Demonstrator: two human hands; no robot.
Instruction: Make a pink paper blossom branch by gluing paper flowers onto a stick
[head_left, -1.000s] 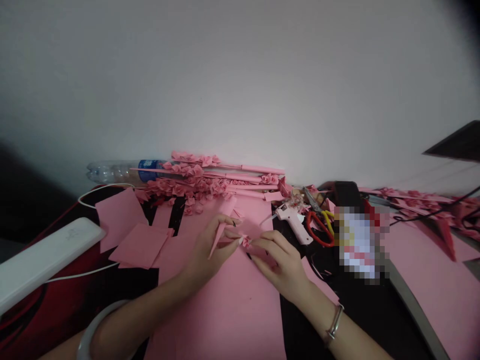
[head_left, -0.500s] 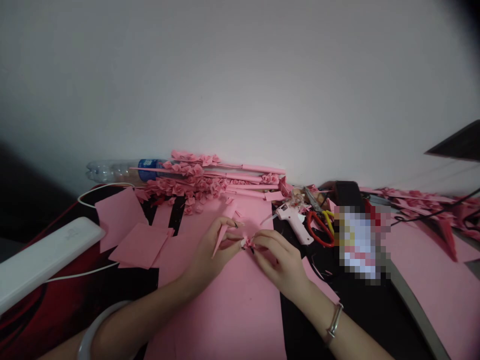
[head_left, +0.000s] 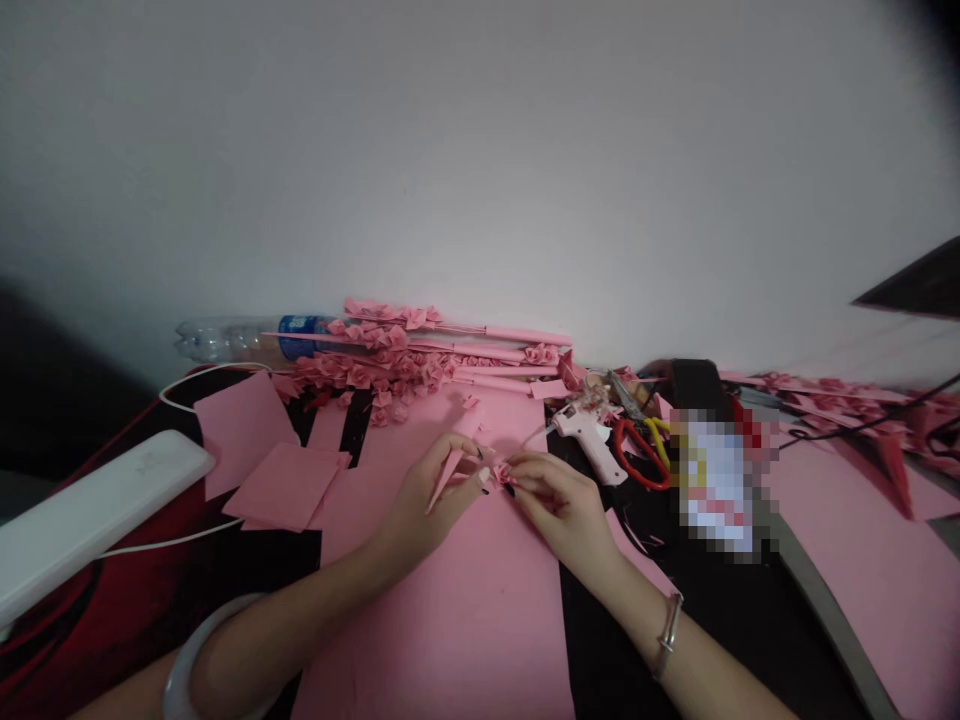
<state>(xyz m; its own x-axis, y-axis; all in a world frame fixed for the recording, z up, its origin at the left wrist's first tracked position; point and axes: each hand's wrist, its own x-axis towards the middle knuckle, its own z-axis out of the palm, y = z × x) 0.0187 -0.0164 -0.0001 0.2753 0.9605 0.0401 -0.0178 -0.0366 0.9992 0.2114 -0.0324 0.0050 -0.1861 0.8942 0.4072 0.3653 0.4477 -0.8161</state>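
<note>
Pink paper rosette is sitting a little below the middle of the frame, small and tightly folded. At the far left, a white oblong device is lying aslant, and a clear bottle is lying on its side farther up. Next along, square pink sheets are resting in a loose stack left of centre, while a pile of pink paper flowers is lying above, close to the wall.

Your left hand is holding a slim pink paper cone slantwise between its fingers; its thumb tip is pointing at the rosette, though whether it is touching is not showing clearly. Your right hand is pinching the rosette narrowly between thumb and fingers, over a long pink sheet.

You are probably handling something nearly weightless, springy and easily crushed, so pinching low at its base is likely sparing the petals. The cone is likely feeling stiffer, but denting under a hard squeeze.

Farther right, a glue gun and red-and-yellow-handled scissors are lying on the black desk.
</note>
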